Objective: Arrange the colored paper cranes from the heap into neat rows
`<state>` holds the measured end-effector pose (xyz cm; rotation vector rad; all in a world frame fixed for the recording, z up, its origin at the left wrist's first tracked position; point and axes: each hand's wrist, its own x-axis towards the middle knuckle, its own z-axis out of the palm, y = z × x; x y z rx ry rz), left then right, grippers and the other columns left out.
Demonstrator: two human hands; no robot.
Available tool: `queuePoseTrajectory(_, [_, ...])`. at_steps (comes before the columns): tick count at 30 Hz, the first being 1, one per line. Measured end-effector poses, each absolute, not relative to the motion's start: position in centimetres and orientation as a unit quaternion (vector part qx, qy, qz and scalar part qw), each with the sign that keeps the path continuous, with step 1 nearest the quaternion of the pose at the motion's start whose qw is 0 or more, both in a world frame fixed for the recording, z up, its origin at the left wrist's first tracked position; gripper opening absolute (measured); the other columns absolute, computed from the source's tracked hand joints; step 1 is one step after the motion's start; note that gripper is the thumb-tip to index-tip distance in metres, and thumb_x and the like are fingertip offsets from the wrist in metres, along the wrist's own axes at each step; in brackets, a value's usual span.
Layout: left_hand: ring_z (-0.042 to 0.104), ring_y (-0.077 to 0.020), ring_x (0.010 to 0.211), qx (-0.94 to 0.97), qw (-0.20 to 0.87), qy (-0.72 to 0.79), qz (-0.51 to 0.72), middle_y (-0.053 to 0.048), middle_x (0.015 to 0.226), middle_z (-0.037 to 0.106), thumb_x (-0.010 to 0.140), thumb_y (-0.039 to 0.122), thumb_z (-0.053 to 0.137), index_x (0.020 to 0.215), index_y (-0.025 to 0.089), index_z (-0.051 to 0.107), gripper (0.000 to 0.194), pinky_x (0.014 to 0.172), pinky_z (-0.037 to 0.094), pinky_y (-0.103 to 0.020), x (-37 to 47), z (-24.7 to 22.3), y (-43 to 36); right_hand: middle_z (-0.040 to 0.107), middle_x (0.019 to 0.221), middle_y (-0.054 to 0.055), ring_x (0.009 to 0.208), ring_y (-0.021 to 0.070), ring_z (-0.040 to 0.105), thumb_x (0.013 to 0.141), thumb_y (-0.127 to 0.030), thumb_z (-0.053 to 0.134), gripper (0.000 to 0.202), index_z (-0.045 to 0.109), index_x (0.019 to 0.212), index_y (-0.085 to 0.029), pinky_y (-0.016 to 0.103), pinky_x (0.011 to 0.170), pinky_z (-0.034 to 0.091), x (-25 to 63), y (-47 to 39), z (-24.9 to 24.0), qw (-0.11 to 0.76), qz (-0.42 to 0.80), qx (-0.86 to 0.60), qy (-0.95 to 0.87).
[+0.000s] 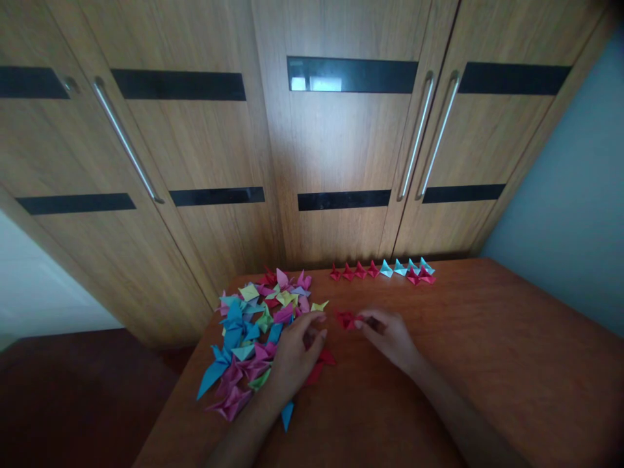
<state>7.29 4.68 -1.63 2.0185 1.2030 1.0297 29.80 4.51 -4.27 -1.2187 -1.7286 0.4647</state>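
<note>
A red folded paper piece (346,320) is pinched between the thumb and fingers of my right hand (385,331), over the middle of the table. My left hand (301,344) is just to its left, thumb and fingers curved with a gap between them and nothing seen in it. Beneath and beside my left hand spreads a pile of folded papers in blue, pink, yellow and green, among them a blue one (234,325). Red paper (326,357) shows just right of my left wrist. Along the back stand several red pieces (361,270) and light blue pieces (387,268) in a row.
The brown wooden table (487,338) reaches to the right and toward me. Behind its back edge rise wooden cabinet doors (336,143) with long metal handles (440,136). A pale blue wall (570,195) is on the right.
</note>
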Motion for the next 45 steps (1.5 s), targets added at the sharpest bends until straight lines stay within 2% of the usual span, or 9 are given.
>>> queuePoseTrajectory(3, [0.064,-0.0161,0.075,0.761,0.276,0.450,0.377,-0.003,0.094,0.067,0.083,0.021,0.052,0.109,0.022,0.059,0.026,0.071,0.050,-0.029,7.3,-1.6,4.6,0.070,0.080,0.004,0.067,0.0162,0.063,0.083,-0.046,0.053,0.030,0.067,0.086,-0.020,0.025,0.064,0.048,33.7,5.8,-4.9,0.514,0.105,-0.571,-0.631])
queuePoseTrajectory(5, [0.063,-0.0161,0.076,0.770,0.269,0.445,0.370,-0.003,0.092,0.066,0.083,0.020,0.052,0.104,0.022,0.061,0.024,0.072,0.050,-0.029,7.4,-1.4,4.4,0.071,0.078,0.006,0.066,0.0187,0.064,0.083,-0.051,0.052,0.036,0.067,0.087,-0.018,0.026,0.062,0.048,36.6,6.8,-5.4,0.510,0.051,-0.646,-0.567])
queuePoseTrajectory(7, [0.062,-0.0159,0.078,0.781,0.268,0.429,0.366,-0.003,0.096,0.065,0.082,0.017,0.051,0.100,0.021,0.062,0.022,0.074,0.049,-0.028,7.6,-1.2,4.1,0.071,0.081,0.009,0.071,0.0209,0.066,0.084,-0.049,0.049,0.037,0.067,0.090,-0.017,0.026,0.065,0.047,39.2,7.7,-5.8,0.457,0.017,-0.723,-0.518])
queuePoseTrajectory(13, [0.061,-0.0164,0.084,0.799,0.277,0.390,0.365,-0.003,0.097,0.065,0.081,0.011,0.049,0.093,0.021,0.064,0.022,0.079,0.047,-0.028,8.0,-1.1,3.5,0.070,0.094,0.011,0.089,0.0271,0.065,0.085,-0.049,0.045,0.035,0.066,0.098,-0.024,0.030,0.070,0.045,41.9,9.9,-6.3,0.206,0.030,-0.856,-0.472])
queuePoseTrajectory(17, [0.060,-0.0145,0.075,0.799,0.276,0.397,0.359,-0.002,0.090,0.065,0.082,0.012,0.048,0.095,0.021,0.063,0.022,0.070,0.047,-0.025,7.9,-1.4,3.4,0.067,0.100,0.013,0.093,0.0289,0.064,0.087,-0.050,0.040,0.039,0.065,0.102,-0.024,0.035,0.073,0.047,41.4,11.3,-6.2,0.150,0.044,-0.868,-0.471])
queuePoseTrajectory(24, [0.060,-0.0156,0.084,0.803,0.274,0.385,0.364,-0.003,0.092,0.065,0.083,0.012,0.047,0.093,0.021,0.063,0.021,0.078,0.046,-0.027,7.9,-1.7,3.6,0.065,0.103,0.015,0.095,0.0308,0.063,0.087,-0.048,0.040,0.040,0.065,0.105,-0.022,0.040,0.075,0.048,41.1,13.0,-6.5,0.146,0.052,-0.878,-0.453])
queuePoseTrajectory(35, [0.061,-0.0162,0.082,0.805,0.281,0.384,0.353,-0.004,0.091,0.065,0.082,0.011,0.047,0.092,0.021,0.063,0.022,0.076,0.048,-0.028,7.8,-1.1,3.4,0.066,0.103,0.013,0.095,0.0296,0.063,0.087,-0.048,0.042,0.039,0.063,0.109,-0.024,0.037,0.075,0.047,41.3,13.3,-6.7,0.167,0.050,-0.872,-0.457])
queuePoseTrajectory(39, [0.061,-0.0171,0.084,0.805,0.282,0.383,0.355,-0.004,0.091,0.066,0.081,0.011,0.047,0.091,0.021,0.064,0.022,0.077,0.048,-0.029,7.8,-1.0,3.5,0.068,0.095,0.010,0.091,0.0278,0.064,0.086,-0.048,0.042,0.037,0.063,0.106,-0.025,0.035,0.074,0.047,42.4,11.8,-7.5,0.194,0.038,-0.866,-0.459])
queuePoseTrajectory(45, [0.061,-0.0165,0.084,0.802,0.290,0.388,0.349,-0.004,0.091,0.066,0.081,0.011,0.047,0.091,0.021,0.064,0.022,0.077,0.048,-0.028,7.9,-0.8,3.4,0.068,0.092,0.014,0.089,0.0314,0.065,0.085,-0.054,0.041,0.044,0.062,0.105,-0.021,0.037,0.071,0.048,44.8,10.2,-8.2,0.182,0.032,-0.885,-0.427])
